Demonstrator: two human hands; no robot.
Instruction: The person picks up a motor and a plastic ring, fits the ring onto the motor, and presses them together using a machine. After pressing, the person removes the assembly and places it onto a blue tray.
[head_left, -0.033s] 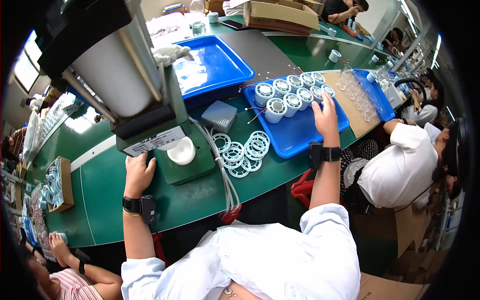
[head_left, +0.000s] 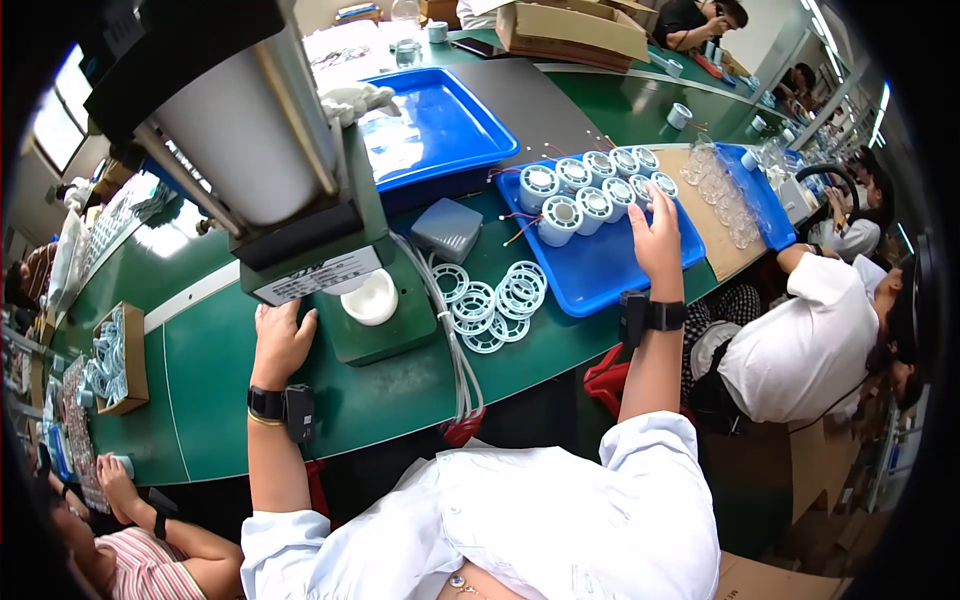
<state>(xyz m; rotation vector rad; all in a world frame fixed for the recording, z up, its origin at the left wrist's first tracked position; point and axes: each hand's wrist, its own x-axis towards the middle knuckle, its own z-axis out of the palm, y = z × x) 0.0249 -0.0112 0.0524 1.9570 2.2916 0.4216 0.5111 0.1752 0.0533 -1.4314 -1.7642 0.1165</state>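
My right hand [head_left: 656,236] reaches over the blue tray [head_left: 590,280], fingers stretched and thumb apart, at the near-right cylinders. Whether the fingertips touch one cannot be told. Two rows of light-blue cylindrical motor housings [head_left: 594,205] stand upright in the tray, some trailing thin wires. My left hand [head_left: 284,345] rests by the green base [head_left: 385,335] of a bench press [head_left: 240,140], thumb spread, its fingertips close to the labelled front of the press head. A white round cup-shaped holder [head_left: 370,300] sits on that base below the head. Neither hand visibly holds anything.
Loose light-blue slotted rings [head_left: 498,305] lie between press and tray, beside grey cables [head_left: 455,350] and a translucent grey box [head_left: 446,229]. Another blue tray [head_left: 435,115] is behind. Clear plastic parts [head_left: 722,195] lie on cardboard at right. Co-workers sit on both sides.
The view has shifted slightly, moving the bench and its things a little to the right in the picture. Both hands keep nearly the same place and shape.
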